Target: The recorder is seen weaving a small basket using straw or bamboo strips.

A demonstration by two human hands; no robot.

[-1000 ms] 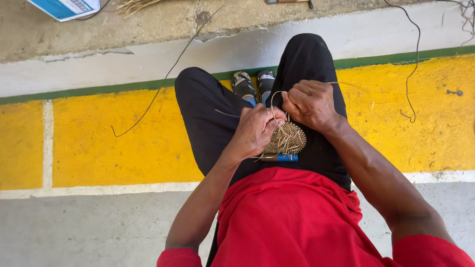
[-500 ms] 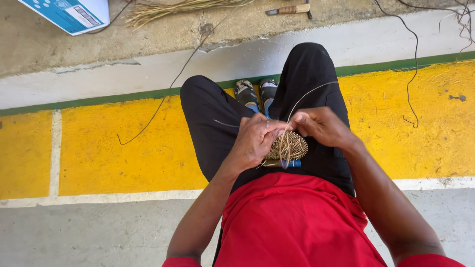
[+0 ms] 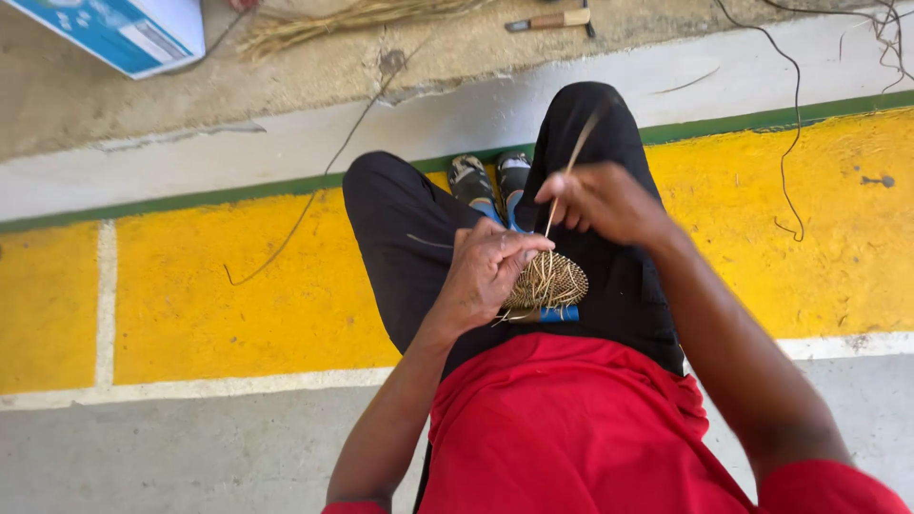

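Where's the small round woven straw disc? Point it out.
In the head view the small round woven straw disc sits centre frame on the lap, under the left hand, just below the right hand.

The left hand [image 3: 486, 271] covers the near-left part of the small round woven straw disc [image 3: 550, 281], and its fingers [image 3: 519, 249] hide where the pale thin straw strand [image 3: 562, 190] enters the weave. The blue-and-white cardboard box [image 3: 119, 30] and the pale dry straw bundle [image 3: 352, 19] are cut off by the top edge. The wooden-handled tool [image 3: 552, 19], perhaps a knife, is too small to tell.
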